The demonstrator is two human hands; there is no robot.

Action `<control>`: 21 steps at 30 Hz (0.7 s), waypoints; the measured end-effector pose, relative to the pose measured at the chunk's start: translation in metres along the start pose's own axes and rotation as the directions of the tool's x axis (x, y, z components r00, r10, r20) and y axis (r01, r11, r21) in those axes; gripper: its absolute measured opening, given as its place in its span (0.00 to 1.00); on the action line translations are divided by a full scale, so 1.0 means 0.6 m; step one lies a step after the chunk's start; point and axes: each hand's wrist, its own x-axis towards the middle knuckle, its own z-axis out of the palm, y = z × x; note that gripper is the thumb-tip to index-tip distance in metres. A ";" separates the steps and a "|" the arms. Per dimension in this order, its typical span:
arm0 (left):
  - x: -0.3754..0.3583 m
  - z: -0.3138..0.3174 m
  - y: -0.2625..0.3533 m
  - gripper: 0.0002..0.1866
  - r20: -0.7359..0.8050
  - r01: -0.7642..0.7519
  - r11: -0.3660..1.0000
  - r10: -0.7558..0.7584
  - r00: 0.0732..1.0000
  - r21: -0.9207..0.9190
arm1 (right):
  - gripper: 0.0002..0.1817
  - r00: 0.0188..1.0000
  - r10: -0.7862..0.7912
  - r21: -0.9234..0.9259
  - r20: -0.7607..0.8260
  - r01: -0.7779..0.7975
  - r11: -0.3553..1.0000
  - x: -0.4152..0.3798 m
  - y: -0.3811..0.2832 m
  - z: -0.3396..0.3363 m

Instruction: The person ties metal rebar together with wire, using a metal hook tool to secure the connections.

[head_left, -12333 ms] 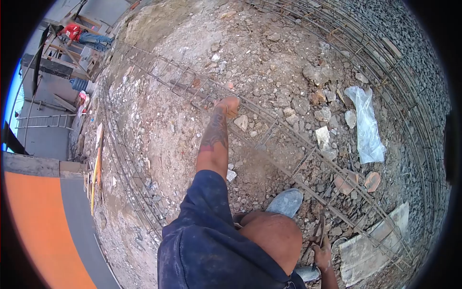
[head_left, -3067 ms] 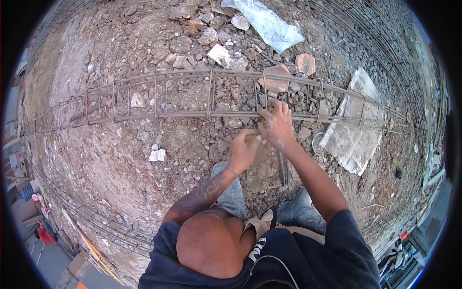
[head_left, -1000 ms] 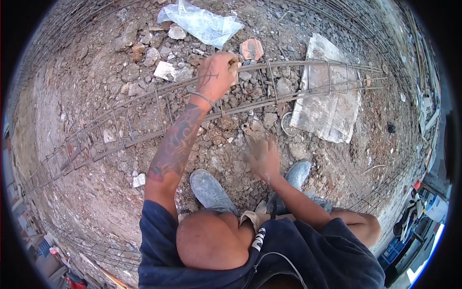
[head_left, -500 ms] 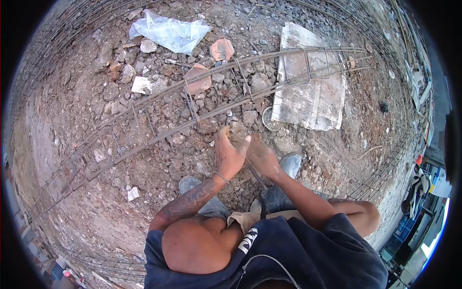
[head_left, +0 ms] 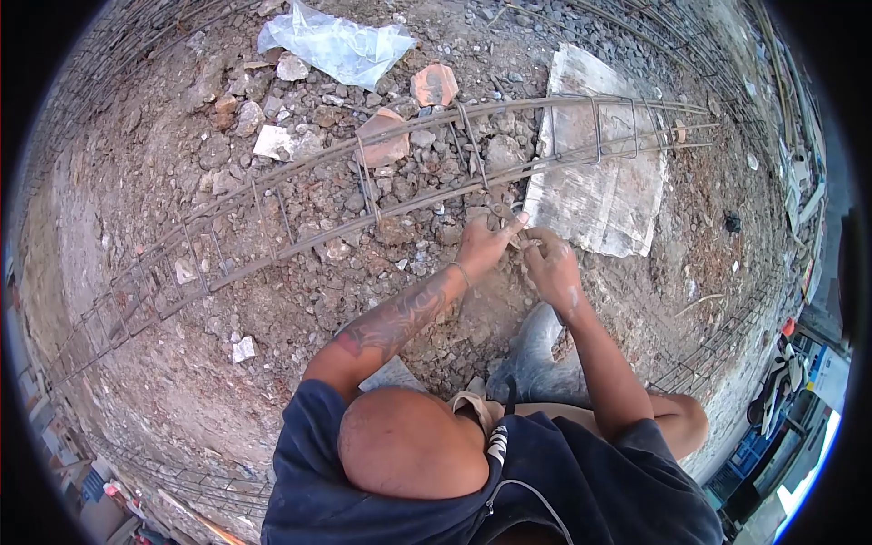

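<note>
Hands: left hand [head_left: 486,247] and right hand [head_left: 552,270] close together, fingers bent inward, tips almost meeting; cannot tell exactly what each pinches.
Between fingertips: small dark piece [head_left: 501,213], partly covered by fingers, shape hard to make out.
Rebar cage [head_left: 377,218]: on the ground just beyond the hands, long bars with cross ties, running slantwise and crossing over the board [head_left: 604,204]; bare bar ends reach past the board's right edge.
Board: pale, stained, flat on rubble; its near left corner just beside the hands.
Clear plastic [head_left: 336,45]: crumpled on the ground beyond the cage; sheet or bag, cannot tell, nor whether it holds anything.
Terracotta pieces: one [head_left: 434,84] beyond the cage, another [head_left: 384,136] partly behind its bars.
Hidden: left shoe [head_left: 392,374], mostly behind the knee.
</note>
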 end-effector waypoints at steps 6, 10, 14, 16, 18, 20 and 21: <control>-0.005 0.008 0.052 0.17 -0.003 0.236 0.939 -0.245 0.970 -0.250 | 0.14 0.912 -0.394 -0.238 0.111 0.409 0.881 0.057 0.007 -0.022; 0.001 0.025 0.054 0.13 0.079 0.382 0.809 -0.390 0.917 -0.446 | 0.16 0.973 -0.064 -0.238 0.223 0.118 0.964 0.057 -0.010 -0.039; 0.004 0.049 0.027 0.11 0.014 0.402 0.730 -0.474 0.880 -0.553 | 0.15 0.768 0.282 0.430 0.576 -0.577 0.694 -0.002 -0.004 -0.031; 0.012 0.062 0.013 0.12 -0.123 0.296 0.783 -0.424 0.897 -0.547 | 0.16 0.545 0.274 0.444 0.793 -0.823 0.354 -0.007 0.005 -0.028; 0.009 0.058 0.007 0.11 -0.149 0.310 0.828 -0.419 0.895 -0.467 | 0.18 0.636 0.189 0.478 0.748 -0.714 0.512 0.004 0.029 -0.016; -0.002 0.056 0.016 0.11 -0.106 0.302 0.797 -0.412 0.905 -0.523 | 0.20 0.648 0.162 0.485 0.744 -0.691 0.536 0.005 0.034 -0.013; 0.002 0.057 0.018 0.12 -0.066 0.276 0.763 -0.383 0.921 -0.585 | 0.21 0.658 0.269 0.393 0.703 -0.675 0.624 0.005 0.017 -0.019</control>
